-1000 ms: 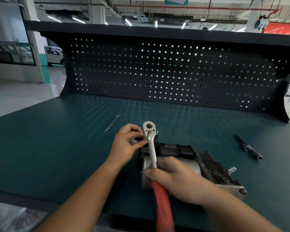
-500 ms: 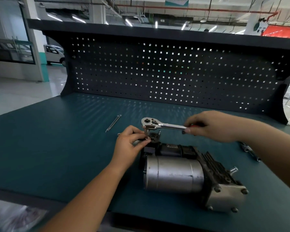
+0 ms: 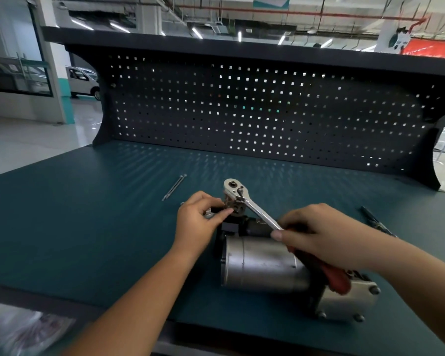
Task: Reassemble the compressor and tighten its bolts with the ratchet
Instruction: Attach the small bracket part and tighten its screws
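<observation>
Left hand [image 3: 198, 217] at compressor [image 3: 260, 265] end, right hand [image 3: 316, 232] (round ratchet [image 3: 257, 213]) above.

- The red grip of the ratchet [image 3: 257, 210] lies mostly under the right hand [image 3: 316, 232], which holds it; only its tip shows at the hand's 4 o'clock.
- Whatever sits beneath the ratchet's head is hidden, so it cannot be told whether the head is seated.
- The left hand [image 3: 198, 217] pinches a small part [image 3: 208, 214] at the 11 o'clock end of the compressor [image 3: 260, 265]; the fingers cover most of it.
- The compressor's middle section hides behind the right wrist.
- At 3 o'clock on the bench [image 3: 88, 227], a dark tool [image 3: 373, 218] is half covered by the right forearm.
- Both forearms run off the lower edge.
- At 7 o'clock, below the bench, a pale blurred thing [image 3: 31, 332] cannot be identified.
</observation>
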`<state>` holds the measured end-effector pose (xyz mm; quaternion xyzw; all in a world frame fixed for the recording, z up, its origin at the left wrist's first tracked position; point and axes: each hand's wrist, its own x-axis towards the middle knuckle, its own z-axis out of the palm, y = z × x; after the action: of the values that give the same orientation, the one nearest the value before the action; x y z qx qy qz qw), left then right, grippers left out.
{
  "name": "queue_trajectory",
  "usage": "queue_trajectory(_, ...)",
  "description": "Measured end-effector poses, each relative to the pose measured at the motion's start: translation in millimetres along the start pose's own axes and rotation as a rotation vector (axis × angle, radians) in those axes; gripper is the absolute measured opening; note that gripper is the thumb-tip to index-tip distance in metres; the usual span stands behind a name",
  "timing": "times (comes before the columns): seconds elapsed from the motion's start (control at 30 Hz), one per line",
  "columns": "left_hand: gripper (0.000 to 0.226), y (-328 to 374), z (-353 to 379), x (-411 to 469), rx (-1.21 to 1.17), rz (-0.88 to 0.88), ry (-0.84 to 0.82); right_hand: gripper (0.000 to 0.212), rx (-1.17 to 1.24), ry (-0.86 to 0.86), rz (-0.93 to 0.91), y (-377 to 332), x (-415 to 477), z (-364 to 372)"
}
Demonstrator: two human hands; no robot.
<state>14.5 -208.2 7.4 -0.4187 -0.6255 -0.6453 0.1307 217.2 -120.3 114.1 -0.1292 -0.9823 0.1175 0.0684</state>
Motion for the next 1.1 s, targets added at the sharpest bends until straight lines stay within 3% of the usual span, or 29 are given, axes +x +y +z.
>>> queue_trajectory(0.17,0.012,-1,0,-1,0.006,0.038,-0.021,0.036,0.114,0.058,0.044,-12,-5,17)
queue_trajectory(0.47,0.015,-1,-1,-1,0.015,0.101,-0.031,0.036,0.056,-0.021,0.034,-8,1,0)
queue_trajectory(0.57,0.011,-1,-3,-1,0.002,0.064,-0.066,0.036,0.043,-0.048,0.042,-6,0,-2)
queue_trajectory(0.73,0.038,16,-11,6,-0.06,0.039,-0.094,0.044,0.013,-0.022,0.037,-11,-1,7)
queue_trajectory(0.87,0.02,31,-3,10,0.082,0.002,0.016,0.049,0.007,-0.014,0.019,-17,0,12)
queue_trajectory(0.97,0.014,34,2,8,0.031,-0.038,0.029,0.048,0.016,0.003,0.024,-20,0,14)
queue_trajectory(1.1,0.028,29,-6,12,-0.065,-0.099,-0.034,0.037,-0.047,0.004,0.01,-12,4,1)
